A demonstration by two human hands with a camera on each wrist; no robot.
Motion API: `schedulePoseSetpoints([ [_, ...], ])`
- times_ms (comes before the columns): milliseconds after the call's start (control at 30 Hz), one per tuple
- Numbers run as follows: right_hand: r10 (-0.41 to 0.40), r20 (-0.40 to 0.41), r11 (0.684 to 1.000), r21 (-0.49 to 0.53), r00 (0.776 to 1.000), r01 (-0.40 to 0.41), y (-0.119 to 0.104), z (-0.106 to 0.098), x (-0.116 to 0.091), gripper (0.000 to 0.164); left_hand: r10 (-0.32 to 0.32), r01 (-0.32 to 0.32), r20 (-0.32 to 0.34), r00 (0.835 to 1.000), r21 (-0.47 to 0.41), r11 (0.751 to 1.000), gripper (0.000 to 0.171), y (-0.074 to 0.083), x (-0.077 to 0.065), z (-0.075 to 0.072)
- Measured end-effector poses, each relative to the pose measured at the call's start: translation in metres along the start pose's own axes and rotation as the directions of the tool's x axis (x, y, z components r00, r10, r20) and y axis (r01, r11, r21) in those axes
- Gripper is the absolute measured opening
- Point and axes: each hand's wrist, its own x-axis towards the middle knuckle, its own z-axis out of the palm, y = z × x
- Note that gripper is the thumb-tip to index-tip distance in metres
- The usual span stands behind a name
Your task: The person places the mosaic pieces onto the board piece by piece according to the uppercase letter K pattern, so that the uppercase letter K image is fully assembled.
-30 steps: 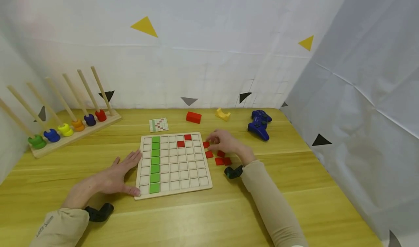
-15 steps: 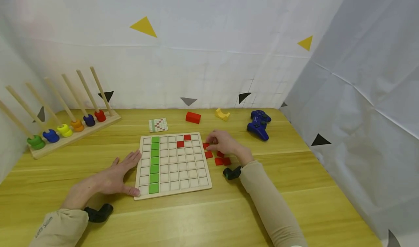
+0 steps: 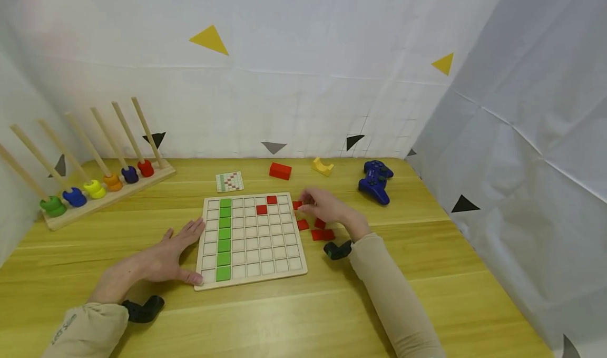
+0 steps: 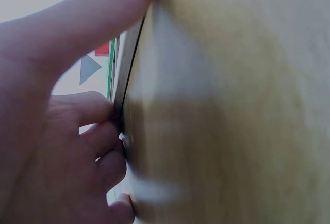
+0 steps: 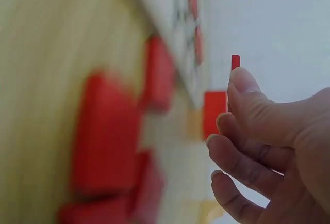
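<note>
A wooden grid board (image 3: 251,282) lies on the table, with a column of green tiles (image 3: 224,245) and two red tiles (image 3: 262,209) set in its squares. My left hand (image 3: 163,255) is spread at the board's left side, its thumb and fingertips touching the edge; the left wrist view also shows the fingers against that edge. Beyond the board's right edge, my right hand (image 3: 327,206) pinches a red tile (image 5: 235,61) between thumb and index finger, raised off the table. Several loose red tiles (image 3: 323,235) lie just below this hand.
Behind the board lie a small pattern card (image 3: 229,181), a red block (image 3: 281,171) and a yellow arch block (image 3: 323,166). A blue game controller (image 3: 375,182) sits at the back right. At the left stands a peg rack (image 3: 114,193) with coloured rings.
The right hand has picked up a red tile from beside the board and lifted it slightly. The left hand and the board keep their places.
</note>
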Motion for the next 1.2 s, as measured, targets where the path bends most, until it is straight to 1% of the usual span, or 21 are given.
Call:
schedulePoseSetpoints([
  [133,-0.04,-0.01,0.999,-0.023,0.999,0.039,-0.024,-0.005,0.003,0.018,0.006,-0.006,-0.003,1.0,-0.007,1.0,0.125,0.0,0.0,-0.001],
  [300,-0.05,0.001,0.996,-0.079,0.999,0.05,-0.051,-0.004,0.013,0.024,0.01,-0.01,-0.005,1.0,-0.01,1.0,0.125,-0.001,-0.001,-0.001],
  [400,-0.037,0.007,0.995,-0.092,0.999,0.038,-0.065,0.002,0.021,0.024,0.013,-0.013,-0.003,1.0,-0.01,1.0,0.125,-0.001,-0.001,-0.001],
  [467,-0.023,0.021,0.996,-0.08,1.0,0.025,-0.075,0.008,0.026,0.023,0.011,-0.011,0.0,1.0,-0.008,1.0,0.125,-0.001,-0.001,0.0],
  [633,-0.042,0.062,0.998,-0.049,0.997,0.045,-0.094,0.025,0.038,0.022,0.001,-0.001,0.006,1.0,-0.001,1.0,0.125,-0.001,0.0,0.0],
  [700,-0.061,0.069,0.997,-0.047,0.996,0.064,-0.098,0.031,0.041,0.022,0.0,0.0,0.006,1.0,-0.002,1.0,0.126,-0.001,0.0,0.0],
  [767,-0.063,0.075,0.996,-0.054,0.995,0.067,-0.1,0.035,0.042,0.021,0.001,-0.001,0.005,1.0,-0.004,1.0,0.126,-0.001,0.0,0.0],
  [1000,-0.04,0.083,0.996,-0.075,0.996,0.047,-0.093,0.043,0.044,0.022,0.01,-0.01,-0.001,1.0,-0.001,1.0,0.126,-0.002,0.0,0.001],
  [1200,-0.022,0.107,0.993,-0.114,0.994,0.034,-0.092,0.048,0.045,0.021,0.013,-0.013,0.0,1.0,-0.001,1.0,0.126,-0.003,0.0,0.0],
])
